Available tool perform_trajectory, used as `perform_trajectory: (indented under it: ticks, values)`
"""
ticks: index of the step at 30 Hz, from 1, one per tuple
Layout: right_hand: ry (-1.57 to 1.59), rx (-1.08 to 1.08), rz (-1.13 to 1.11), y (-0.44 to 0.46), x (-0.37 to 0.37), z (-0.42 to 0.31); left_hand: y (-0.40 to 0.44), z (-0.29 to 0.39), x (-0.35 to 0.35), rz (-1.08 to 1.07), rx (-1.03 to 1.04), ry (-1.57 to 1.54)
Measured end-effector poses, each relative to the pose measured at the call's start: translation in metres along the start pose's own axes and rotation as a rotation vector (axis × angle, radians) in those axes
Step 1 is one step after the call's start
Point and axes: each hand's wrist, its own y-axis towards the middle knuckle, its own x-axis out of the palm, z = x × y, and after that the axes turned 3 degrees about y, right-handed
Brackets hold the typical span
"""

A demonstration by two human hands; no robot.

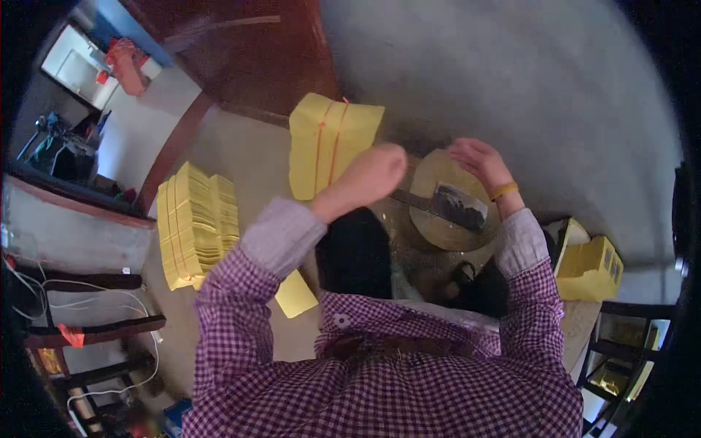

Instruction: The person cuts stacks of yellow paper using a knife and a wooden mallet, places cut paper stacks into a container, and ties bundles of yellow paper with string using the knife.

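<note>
My left hand (374, 174) is closed in a loose fist in front of the tied yellow paper stack (314, 157); its inner side is turned away, so anything in it is hidden. My right hand (478, 159) is raised over the far side of a round wooden block (431, 228), fingers stretched out and nothing visible in them. On the block lies a dark, flat, blade-like piece (460, 206). A dark narrow bar (412, 199) runs from it leftward, below my left hand. Both hands are slightly blurred.
A second tied yellow paper bundle (191, 223) stands on the floor to the left, near a loose yellow sheet (296, 294). At right are a yellow box-like packet (590, 269) and a dark wooden rack (621, 350). White cables (109, 288) hang by the left-hand wooden frame.
</note>
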Motion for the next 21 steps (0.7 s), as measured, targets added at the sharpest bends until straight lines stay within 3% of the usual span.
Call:
perform_trajectory:
  ticks: [1,2,3,4,6,10,12,15,17,19,20,21]
  values:
    - [0.032,0.006,0.087,-0.010,-0.005,-0.004,0.009,0.015,0.013,-0.164,0.060,0.129]
    - [0.034,0.001,0.091,-0.012,-0.014,-0.001,0.014,0.030,0.026,-0.461,0.017,0.329]
    - [0.146,-0.048,0.100,-0.013,-0.025,0.006,0.014,0.030,0.054,-0.578,-0.044,0.431]
    - [0.255,-0.095,0.104,-0.015,-0.031,0.010,0.007,0.017,0.081,-0.575,-0.049,0.432]
    - [0.263,-0.085,0.130,-0.024,-0.030,0.005,0.000,-0.017,0.123,-0.276,0.279,0.865]
    - [0.319,-0.067,0.127,-0.019,-0.030,0.012,0.003,-0.026,0.116,-0.285,0.147,0.766]
    - [0.286,-0.067,0.105,-0.013,-0.025,0.018,0.014,-0.002,0.080,-0.703,-0.373,0.201]
    - [0.212,-0.137,0.082,-0.008,-0.008,-0.002,-0.005,0.013,0.076,-0.480,-0.340,0.025]
    - [0.172,-0.179,0.068,-0.010,0.005,-0.021,-0.026,0.017,0.063,-0.442,-0.312,0.024]
    - [0.074,-0.460,0.209,-0.008,0.016,-0.040,-0.047,0.008,0.048,-0.410,-0.286,0.028]
    - [0.078,-0.458,0.200,-0.005,0.023,-0.046,-0.057,0.001,0.039,-0.029,-0.125,0.024]
    - [0.058,-0.572,0.277,-0.001,0.029,-0.052,-0.065,0.004,0.024,0.180,-0.212,-0.145]
